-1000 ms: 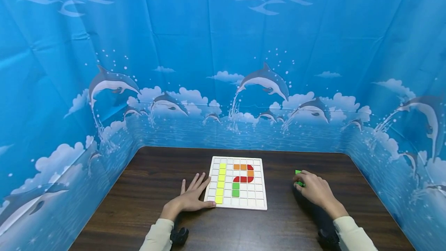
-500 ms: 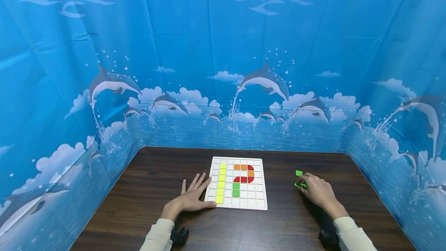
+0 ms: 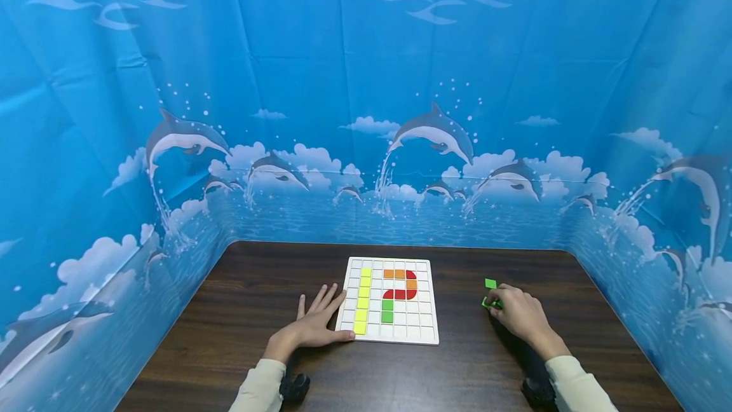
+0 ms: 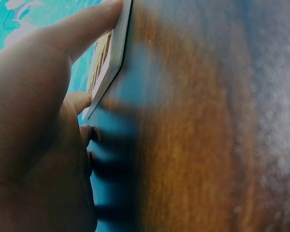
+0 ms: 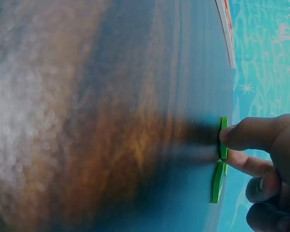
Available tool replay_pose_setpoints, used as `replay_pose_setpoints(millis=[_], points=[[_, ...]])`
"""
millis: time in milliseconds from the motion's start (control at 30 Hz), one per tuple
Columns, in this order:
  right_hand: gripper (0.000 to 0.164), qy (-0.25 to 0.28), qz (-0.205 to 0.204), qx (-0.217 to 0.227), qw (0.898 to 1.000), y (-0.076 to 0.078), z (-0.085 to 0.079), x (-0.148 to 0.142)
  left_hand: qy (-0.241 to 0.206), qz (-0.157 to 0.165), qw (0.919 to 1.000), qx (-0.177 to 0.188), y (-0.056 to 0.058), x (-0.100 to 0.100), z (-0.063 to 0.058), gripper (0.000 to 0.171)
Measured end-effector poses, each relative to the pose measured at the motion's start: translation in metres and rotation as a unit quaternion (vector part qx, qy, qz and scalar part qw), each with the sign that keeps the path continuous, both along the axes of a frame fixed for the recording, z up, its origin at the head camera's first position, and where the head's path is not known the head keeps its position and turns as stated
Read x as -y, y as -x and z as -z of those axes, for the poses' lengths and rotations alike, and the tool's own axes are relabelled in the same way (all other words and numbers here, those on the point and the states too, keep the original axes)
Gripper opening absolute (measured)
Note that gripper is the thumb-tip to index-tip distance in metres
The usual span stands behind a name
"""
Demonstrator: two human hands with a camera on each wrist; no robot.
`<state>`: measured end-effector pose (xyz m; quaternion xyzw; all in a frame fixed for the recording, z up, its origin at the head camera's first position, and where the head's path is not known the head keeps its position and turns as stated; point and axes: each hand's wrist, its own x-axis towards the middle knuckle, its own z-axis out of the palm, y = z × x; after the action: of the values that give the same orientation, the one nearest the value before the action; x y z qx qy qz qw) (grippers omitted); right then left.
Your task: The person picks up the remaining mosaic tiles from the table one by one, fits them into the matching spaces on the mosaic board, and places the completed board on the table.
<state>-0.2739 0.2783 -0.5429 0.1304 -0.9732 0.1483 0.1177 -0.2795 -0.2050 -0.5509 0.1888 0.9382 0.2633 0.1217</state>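
Note:
My left hand [image 3: 311,328] lies with fingers spread at the left side of a white gridded board [image 3: 420,323], thumb at its near corner, as the left wrist view also shows. The board carries a column of yellow square tiles [image 3: 363,292] and a hook of orange and red tiles [image 3: 400,294] above two green squares [image 3: 387,311]. Right of the board, my right hand [image 3: 520,313] pinches a green tile [image 5: 224,137] between thumb and index finger, low over the table. A second green tile [image 5: 217,182] lies right below it in the right wrist view.
Another green tile [image 3: 490,283] lies just beyond the right fingertips. The dark wooden table [image 3: 257,285] is bordered at the back and sides by a blue dolphin-print curtain [image 3: 366,208]. A dark wrist camera [image 3: 294,388] sits at the left sleeve.
My right hand has shifted slightly right, uncovering the far green tile and more of the green tiles at its fingertips. The left hand and board have stayed put.

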Motion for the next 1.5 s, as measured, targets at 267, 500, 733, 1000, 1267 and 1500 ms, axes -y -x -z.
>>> replay_pose_setpoints(millis=[267, 500, 733, 1000, 1267, 1500], points=[[0.01, 0.017, 0.008, 0.023, 1.0, -0.002, -0.001, 0.005, -0.002, 0.008, 1.0, -0.002, -0.001, 0.001, 0.002, 0.108], [0.012, 0.038, 0.012, 0.027, 0.999, -0.004, -0.003, 0.015, -0.002, 0.005, 1.0, 0.0, -0.002, 0.001, 0.0, 0.109], [0.01, 0.049, 0.006, 0.021, 0.999, -0.004, -0.006, 0.027, 0.007, -0.009, 0.9999, -0.001, 0.005, 0.002, 0.013, 0.112], [0.008, 0.046, -0.005, 0.003, 0.999, -0.007, -0.012, 0.047, 0.003, -0.004, 1.0, 0.001, 0.004, 0.002, 0.01, 0.11], [0.008, 0.057, -0.03, -0.001, 0.998, -0.011, -0.016, 0.067, 0.011, -0.012, 0.9999, 0.001, 0.003, 0.0, 0.006, 0.11], [0.007, 0.06, -0.052, -0.021, 0.997, -0.015, -0.018, 0.084, 0.023, -0.02, 0.9994, 0.018, 0.002, -0.002, 0.0, 0.108]])
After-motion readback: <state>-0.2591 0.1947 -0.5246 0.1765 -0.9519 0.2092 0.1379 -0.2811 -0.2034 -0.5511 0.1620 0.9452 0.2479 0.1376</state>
